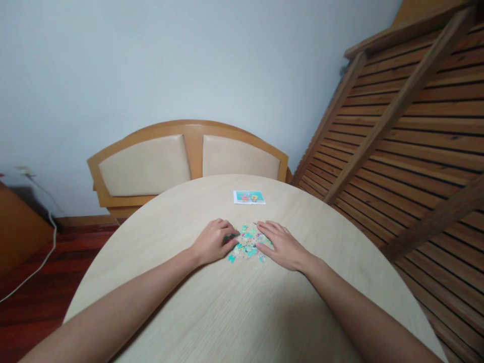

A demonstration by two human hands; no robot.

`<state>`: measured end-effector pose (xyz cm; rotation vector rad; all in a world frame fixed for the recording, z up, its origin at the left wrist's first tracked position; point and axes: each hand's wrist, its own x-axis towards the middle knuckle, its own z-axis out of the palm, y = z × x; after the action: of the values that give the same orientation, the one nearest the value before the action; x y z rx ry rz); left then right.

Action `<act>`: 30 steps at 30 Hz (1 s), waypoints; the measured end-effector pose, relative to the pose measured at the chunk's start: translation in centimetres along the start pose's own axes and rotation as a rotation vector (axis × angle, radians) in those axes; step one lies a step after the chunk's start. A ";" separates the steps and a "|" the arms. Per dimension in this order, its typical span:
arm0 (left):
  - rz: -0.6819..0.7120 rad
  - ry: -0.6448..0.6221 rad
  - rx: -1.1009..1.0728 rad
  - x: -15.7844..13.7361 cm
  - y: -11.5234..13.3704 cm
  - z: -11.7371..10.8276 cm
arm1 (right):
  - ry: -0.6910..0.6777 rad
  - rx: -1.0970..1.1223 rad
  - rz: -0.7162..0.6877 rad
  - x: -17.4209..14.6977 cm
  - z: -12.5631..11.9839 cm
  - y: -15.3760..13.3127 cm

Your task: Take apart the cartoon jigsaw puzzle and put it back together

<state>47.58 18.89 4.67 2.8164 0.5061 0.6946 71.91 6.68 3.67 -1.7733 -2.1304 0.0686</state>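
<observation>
A loose heap of small jigsaw puzzle pieces lies on the table, some turquoise and printed, others showing a plain beige side. At its left edge rests my left hand, fingers bent and the thumb apart from them, touching the pieces. My right hand lies rather flat along the right edge, its fingers stretched out and its thumb on the heap. No piece is visibly gripped in either hand. Beyond the heap is a picture card with pink and yellow cartoon figures on turquoise.
The round pale wooden table fills the foreground. Behind it stands a wooden headboard with beige padded panels against a white wall. A slatted wooden frame leans at the right. A white cable hangs down at the left.
</observation>
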 end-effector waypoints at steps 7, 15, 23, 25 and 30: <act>0.001 -0.014 -0.079 0.0 -0.2 0.8 | -0.037 0.020 0.005 -0.1 0.0 -0.1; -0.012 0.005 -0.087 0.0 -0.1 0.9 | -0.059 0.004 0.007 -0.2 -0.2 0.0; -0.020 0.013 -0.018 0.2 -0.1 0.6 | -0.107 0.070 -0.050 -0.6 -0.8 0.2; -0.043 0.011 -0.014 0.2 -0.2 0.6 | -0.114 0.078 -0.067 -0.8 -1.0 0.2; -0.061 0.001 -0.003 0.2 -0.4 0.6 | -0.138 0.106 -0.100 -1.1 -1.7 0.2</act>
<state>47.92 19.27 4.17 2.7851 0.5876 0.6846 72.77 5.39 4.92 -1.6427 -2.2630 0.2794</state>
